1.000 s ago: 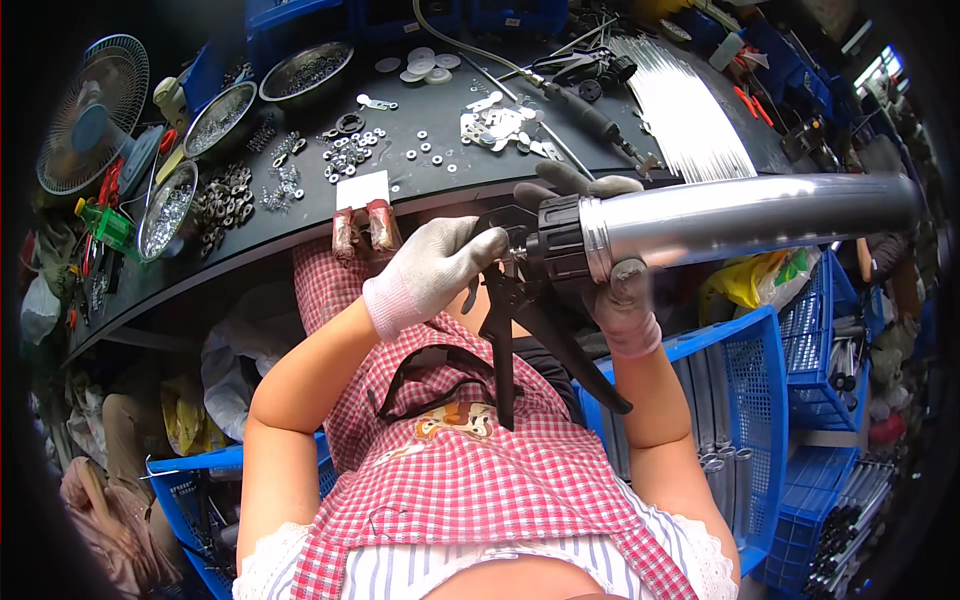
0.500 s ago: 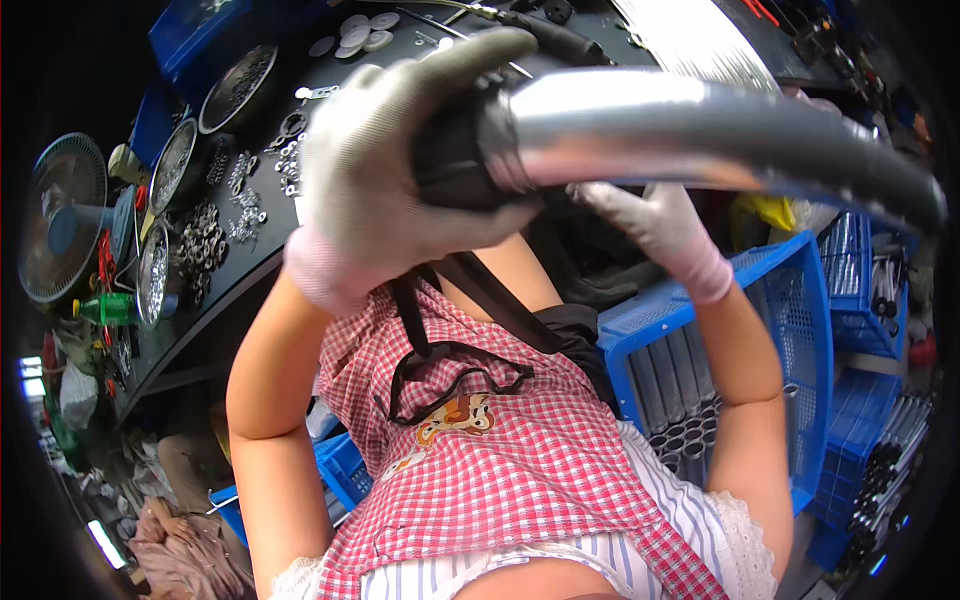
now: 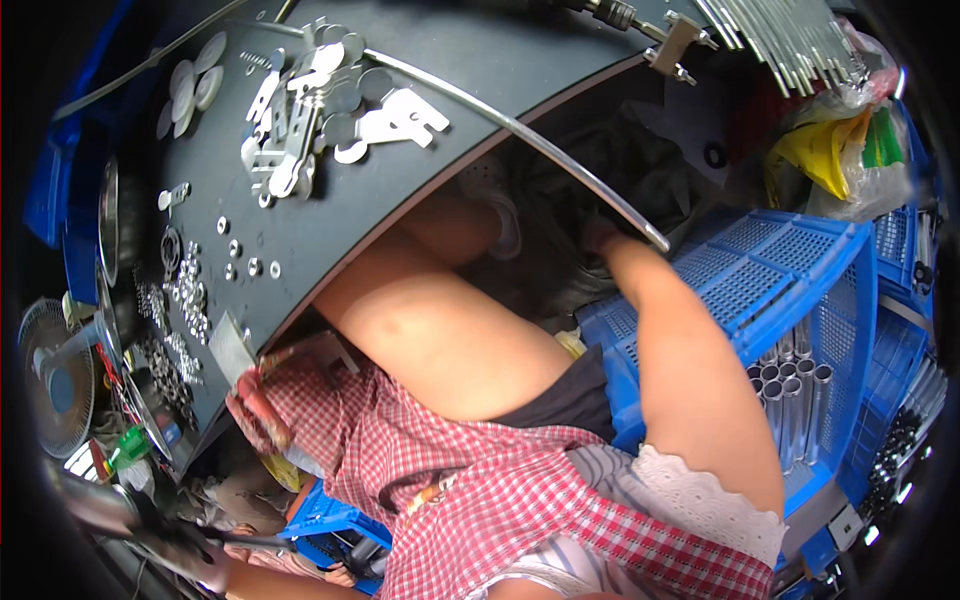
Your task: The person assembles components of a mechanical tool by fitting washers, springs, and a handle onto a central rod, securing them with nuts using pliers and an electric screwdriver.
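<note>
At the lower left rim, my left hand [image 3: 205, 566] in its pale glove is closed around a silver metal tube [image 3: 98, 508] with a black end. The tube is dim and cut by the picture's edge. My right forearm reaches forward past the blue crate [image 3: 790, 240]. In the shadow below the table, my right hand [image 3: 600, 236] is barely visible, its fingers hidden. Close beside it, a long metal rod [image 3: 540, 142] juts out over the table edge.
Flat metal parts [image 3: 300, 120], white discs [image 3: 195, 85] and small nuts [image 3: 235, 250] lie on the dark table [image 3: 330, 225]. Short silver tubes [image 3: 790, 400] stand in the crate. A bundle of thin rods [image 3: 780, 45] lies at the far right; a fan [image 3: 58, 375] stands left.
My left hand has swung the tube from in front of me to the lower left. My right hand has gone from near the tube down into the shadow beneath the table. The view has turned.
</note>
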Available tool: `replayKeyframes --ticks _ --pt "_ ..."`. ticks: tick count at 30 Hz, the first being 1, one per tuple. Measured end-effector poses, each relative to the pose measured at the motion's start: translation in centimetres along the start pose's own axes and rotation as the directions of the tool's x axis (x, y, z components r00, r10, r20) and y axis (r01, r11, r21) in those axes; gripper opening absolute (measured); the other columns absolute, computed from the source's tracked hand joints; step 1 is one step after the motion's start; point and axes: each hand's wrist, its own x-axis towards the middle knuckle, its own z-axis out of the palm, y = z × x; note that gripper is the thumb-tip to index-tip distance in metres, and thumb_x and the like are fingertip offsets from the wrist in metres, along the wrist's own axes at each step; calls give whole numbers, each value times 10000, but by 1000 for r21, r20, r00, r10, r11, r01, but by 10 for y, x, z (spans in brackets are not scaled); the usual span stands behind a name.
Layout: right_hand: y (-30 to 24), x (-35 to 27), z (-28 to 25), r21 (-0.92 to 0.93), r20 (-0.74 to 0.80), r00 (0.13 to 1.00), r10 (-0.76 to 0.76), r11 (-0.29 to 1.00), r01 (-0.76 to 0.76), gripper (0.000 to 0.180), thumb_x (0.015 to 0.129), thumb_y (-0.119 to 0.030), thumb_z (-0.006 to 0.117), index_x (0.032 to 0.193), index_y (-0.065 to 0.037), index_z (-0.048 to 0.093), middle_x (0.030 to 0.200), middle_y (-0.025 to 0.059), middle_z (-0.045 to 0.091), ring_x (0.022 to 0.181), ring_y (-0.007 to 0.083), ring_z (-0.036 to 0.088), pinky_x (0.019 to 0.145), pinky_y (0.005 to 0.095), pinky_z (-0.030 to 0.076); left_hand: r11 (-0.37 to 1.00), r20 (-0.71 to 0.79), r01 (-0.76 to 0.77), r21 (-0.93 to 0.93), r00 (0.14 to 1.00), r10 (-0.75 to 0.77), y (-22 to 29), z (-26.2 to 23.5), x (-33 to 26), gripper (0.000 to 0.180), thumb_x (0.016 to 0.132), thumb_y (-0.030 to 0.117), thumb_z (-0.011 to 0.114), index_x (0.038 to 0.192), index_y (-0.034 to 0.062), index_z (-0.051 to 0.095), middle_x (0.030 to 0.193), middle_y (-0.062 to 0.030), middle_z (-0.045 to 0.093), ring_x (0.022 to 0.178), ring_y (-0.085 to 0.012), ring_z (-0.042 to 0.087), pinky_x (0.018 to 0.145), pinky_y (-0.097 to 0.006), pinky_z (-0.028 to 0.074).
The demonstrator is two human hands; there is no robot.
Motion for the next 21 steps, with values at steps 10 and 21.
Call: replayKeyframes --ticks 10,21 --pt "-114 -129 -303 175 277 955 -107 983 60 671 894 -617 478 1285 -75 543 1163 168 619 1084 319 592 930 407 463 932 89 353 -79 934 -346 80 62 -22 631 793 82 575 1390 28 378 1374 -167 390 1246 -279 439 1063 -433 356" --pt "-169 -419 -497 829 -557 830 20 82 554 933 768 -772 531 1353 -54 421 1161 51 556 1099 142 521 958 285 430 943 581 -331 -27 763 284 112 160 -10 642 459 138 742 1066 44 558 992 -110 589 947 -271 571 892 -376 428"
